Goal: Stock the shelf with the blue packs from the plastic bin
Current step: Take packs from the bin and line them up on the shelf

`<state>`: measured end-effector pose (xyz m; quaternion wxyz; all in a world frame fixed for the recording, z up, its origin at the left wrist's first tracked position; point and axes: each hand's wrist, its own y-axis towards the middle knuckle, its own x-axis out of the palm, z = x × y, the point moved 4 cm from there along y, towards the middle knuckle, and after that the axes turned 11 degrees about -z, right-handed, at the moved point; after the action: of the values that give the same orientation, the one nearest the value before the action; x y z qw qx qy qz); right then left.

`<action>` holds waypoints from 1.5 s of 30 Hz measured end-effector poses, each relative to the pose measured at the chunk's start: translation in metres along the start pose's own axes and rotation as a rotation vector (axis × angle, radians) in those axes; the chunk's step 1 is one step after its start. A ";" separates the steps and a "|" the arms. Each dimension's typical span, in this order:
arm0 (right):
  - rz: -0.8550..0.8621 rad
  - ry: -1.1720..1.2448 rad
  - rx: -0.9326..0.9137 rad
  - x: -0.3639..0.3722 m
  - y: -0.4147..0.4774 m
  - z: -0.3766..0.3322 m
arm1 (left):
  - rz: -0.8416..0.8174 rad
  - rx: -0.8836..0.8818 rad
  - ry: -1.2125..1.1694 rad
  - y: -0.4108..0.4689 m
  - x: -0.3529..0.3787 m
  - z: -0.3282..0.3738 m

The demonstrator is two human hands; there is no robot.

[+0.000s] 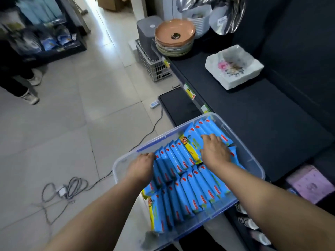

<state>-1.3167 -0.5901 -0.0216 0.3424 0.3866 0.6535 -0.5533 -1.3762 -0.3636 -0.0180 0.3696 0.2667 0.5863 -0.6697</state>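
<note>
A clear plastic bin [241,140] sits at the front edge of the dark shelf [262,124], filled with two rows of upright blue packs [194,189]. My left hand [140,167] reaches into the bin's left end, its fingers curled down around the outer packs of the far row. My right hand [214,151] lies over the far row's right end, fingers curled over the tops of the packs there. One pack between my hands lies tilted with its yellow cartoon face showing.
On the shelf stand a white square flowered dish [233,67], a stack of orange and beige bowls [175,38] and white bowls behind. Price tags line the shelf edge. A grey crate [154,66], power strip and tangled cables [67,189] lie on the tiled floor. A person's feet are at far left.
</note>
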 end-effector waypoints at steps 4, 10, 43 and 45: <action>0.041 -0.002 0.089 0.003 0.008 -0.008 | 0.028 -0.031 -0.002 0.004 -0.007 -0.020; 0.077 0.186 0.102 0.005 -0.016 -0.022 | -0.068 0.159 0.261 0.005 -0.003 -0.037; 0.442 0.282 0.407 -0.004 -0.218 -0.038 | 0.116 0.559 0.670 -0.027 -0.046 0.007; 0.482 0.289 0.462 -0.003 -0.241 -0.037 | 0.140 0.600 0.625 -0.039 -0.051 0.023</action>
<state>-1.5296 -0.5757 0.0969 0.2708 0.6708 0.4432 -0.5294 -1.3760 -0.3756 0.0491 0.1249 0.5912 0.4299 -0.6708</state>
